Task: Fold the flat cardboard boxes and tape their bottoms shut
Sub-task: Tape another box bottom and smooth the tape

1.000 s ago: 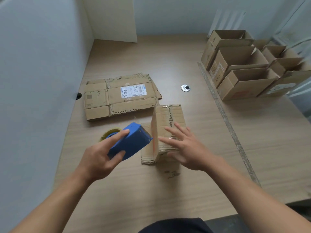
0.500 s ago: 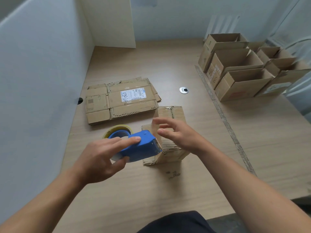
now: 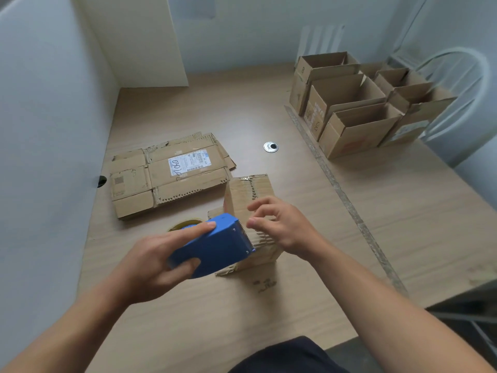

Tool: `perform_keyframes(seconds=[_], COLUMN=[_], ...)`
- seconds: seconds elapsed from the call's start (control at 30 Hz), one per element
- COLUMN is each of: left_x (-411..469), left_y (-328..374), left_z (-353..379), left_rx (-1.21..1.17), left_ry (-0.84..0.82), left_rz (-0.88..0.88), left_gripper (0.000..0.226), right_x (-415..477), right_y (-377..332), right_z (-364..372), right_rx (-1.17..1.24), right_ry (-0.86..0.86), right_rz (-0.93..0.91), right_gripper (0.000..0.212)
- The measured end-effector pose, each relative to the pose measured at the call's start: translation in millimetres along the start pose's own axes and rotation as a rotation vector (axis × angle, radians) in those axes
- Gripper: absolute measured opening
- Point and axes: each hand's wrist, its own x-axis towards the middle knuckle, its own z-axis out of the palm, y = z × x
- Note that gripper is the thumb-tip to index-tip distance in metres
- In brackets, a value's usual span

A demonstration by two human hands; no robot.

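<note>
A small folded cardboard box (image 3: 250, 189) stands on the wooden table (image 3: 242, 114) in front of me, its taped face up. My left hand (image 3: 150, 265) grips a blue tape dispenser (image 3: 212, 249) whose toothed blade points right, against the box's near side. The dispenser's yellowish tape roll (image 3: 185, 224) shows behind my left fingers. My right hand (image 3: 285, 227) hovers over the box just past the blade, thumb and forefinger loosely curled and a little apart. I see no tape between them. A stack of flat cardboard boxes (image 3: 172, 173) lies to the left.
Several folded open-topped boxes (image 3: 349, 103) stand in rows at the back right, beyond a tape strip (image 3: 336, 184) along the table. A metal cable grommet (image 3: 270, 146) sits mid-table. A white partition (image 3: 40, 130) walls the left side. A white chair (image 3: 457, 76) is at the far right.
My left hand swung the dispenser's blade round to the box's near side. My right hand lifted off the box, and its fingers curled in near the blade.
</note>
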Motion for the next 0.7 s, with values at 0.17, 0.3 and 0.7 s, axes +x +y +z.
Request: perform_keyframes(seconds=[0.17,0.3,0.7], left_x=[18.3,17.0,28.1], left_y=[1.8,-9.5,-6.3], left_z=[-2.6,-16.8,-43.2], left_rx=[-0.06,-0.128,-0.247], left_ry=[-0.128,-0.187,-0.461], left_rz=[-0.057,-0.161,-0.362], left_gripper=[0.062,0.059,0.062], right_x=[-7.8,-17.8,-69.4], right_y=[7.3,23.0,67.8], right_z=[-10.3,-37.3,-51.3], right_rx=[0.007,0.061,0.325], right_ry=[0.071,0.213,0.376], right_rz=[0.03,0.061,0.24], right_gripper=[0.016,0.018,0.024])
